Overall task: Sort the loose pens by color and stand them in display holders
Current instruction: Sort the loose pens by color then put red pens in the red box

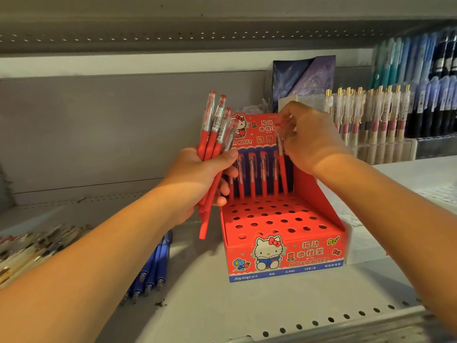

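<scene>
Your left hand grips a bundle of red pens, fingers curled round the barrels. Your right hand pinches one red pen by its clear top at the back row of the Hello Kitty display box, mid-shelf. Blue pens lie toward the shelf's front edge. The pens look light, stiff and slick, so the matte barrel likely grips best.

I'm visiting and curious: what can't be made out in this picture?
Head view:
Count of red pens in the left hand: they overlap, fingers cover them.
Top of the pen the right hand pinches: partly hidden by its fingers.
Pale pens, bottom left: blurred, cut by the edge.
Small print on the red holder: too small.
</scene>
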A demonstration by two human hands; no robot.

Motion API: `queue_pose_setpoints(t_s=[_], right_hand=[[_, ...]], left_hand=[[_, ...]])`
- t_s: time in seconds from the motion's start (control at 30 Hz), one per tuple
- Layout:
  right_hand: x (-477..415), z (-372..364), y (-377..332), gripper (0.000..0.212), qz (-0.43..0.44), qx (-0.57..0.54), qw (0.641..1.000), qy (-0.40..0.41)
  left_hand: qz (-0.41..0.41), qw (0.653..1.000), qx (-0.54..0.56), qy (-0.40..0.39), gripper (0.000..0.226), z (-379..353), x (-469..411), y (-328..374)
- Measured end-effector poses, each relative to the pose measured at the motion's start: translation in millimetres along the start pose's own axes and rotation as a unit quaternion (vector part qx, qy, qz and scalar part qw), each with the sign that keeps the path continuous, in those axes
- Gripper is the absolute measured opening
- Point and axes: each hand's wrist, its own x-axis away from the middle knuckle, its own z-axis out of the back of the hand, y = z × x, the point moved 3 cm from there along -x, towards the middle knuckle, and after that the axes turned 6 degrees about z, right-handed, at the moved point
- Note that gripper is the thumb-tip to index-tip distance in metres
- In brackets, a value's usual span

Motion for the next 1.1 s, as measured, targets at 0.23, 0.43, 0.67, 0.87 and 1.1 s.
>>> queue_pose_setpoints(t_s=[0.23,0.43,0.67,0.87,1.1], right_hand=[[1.2,0.0,0.9,0.019,-0.003,0.020,1.000,-0.016],[3.9,-3.6,-1.6,0.036,-0.026,0.145,0.981,-0.129],[2.8,-2.5,-3.9,0.041,0.000,0.262,0.951,-0.168],[5.0,2.6,-8.0,0.042,-0.010,0.261,0.951,-0.166],[7.7,-2.5,-6.9,0.060,-0.020,0.240,0.948,-0.206]], left_hand=[[-0.001,1.000,-0.002,0.003,0.015,0.7,0.3,1.2],[0.003,1.000,-0.004,0.002,0.017,0.5,0.5,1.1],[0.014,1.000,-0.004,-0.013,0.016,-1.7,2.5,0.4],[0.011,1.000,-0.003,-0.021,0.015,-3.3,2.3,0.1],[0.016,0.999,-0.013,-0.033,0.018,-4.1,3.0,-0.3]])
